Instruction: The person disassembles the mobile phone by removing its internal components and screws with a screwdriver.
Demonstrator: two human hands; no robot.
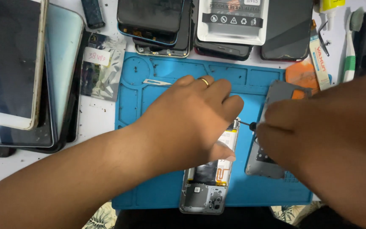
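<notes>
An opened phone with its back removed lies on a blue repair mat, its battery and metal frame showing. My left hand, a gold ring on one finger, rests over the phone's upper part and grips it at the sides. My right hand is closed around a small screwdriver, whose dark tip points at the phone's top right edge. A grey back cover lies on the mat under my right hand, mostly hidden by it.
Tablets are stacked at the left. Several phones and a white battery tray line the back edge. A foil bag, tweezers, an orange pick, a toothbrush and a glue tube surround the mat.
</notes>
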